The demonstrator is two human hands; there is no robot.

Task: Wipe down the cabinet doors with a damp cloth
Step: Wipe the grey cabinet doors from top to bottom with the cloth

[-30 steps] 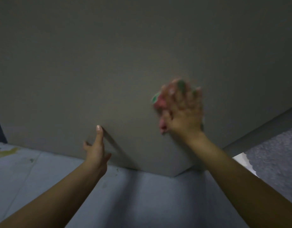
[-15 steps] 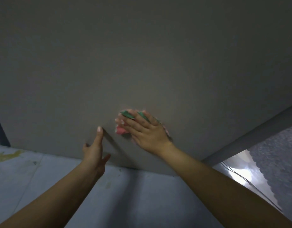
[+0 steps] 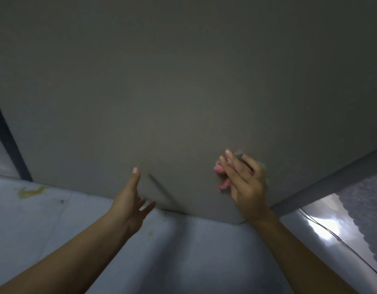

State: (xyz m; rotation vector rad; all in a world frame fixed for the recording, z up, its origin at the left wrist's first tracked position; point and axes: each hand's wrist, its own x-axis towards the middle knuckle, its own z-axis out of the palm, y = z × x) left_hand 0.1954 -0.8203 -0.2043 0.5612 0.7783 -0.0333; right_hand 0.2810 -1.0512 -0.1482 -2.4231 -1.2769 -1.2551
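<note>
The wiping is under way, though how much is done cannot be read from this view: the grey cabinet door fills most of the frame and shows no wet streak or dirt line in the dim light, so cleaned and uncleaned areas look alike. The right hand presses a bunched pink and green cloth flat against the lower right part of the door, fingers spread over it with the cloth poking out at the left and beyond the fingertips; it appears to be pinned under the palm rather than gripped in a fist. The left hand is open, fingers straight, its fingertip touching or just short of the door's lower middle, seemingly steadying it. By my judgement the large upper area of this door and any other doors remain to be wiped. No container shows; no bucket or basin is in view. Below the door lies a pale surface carrying a yellowish stain at far left.
</note>
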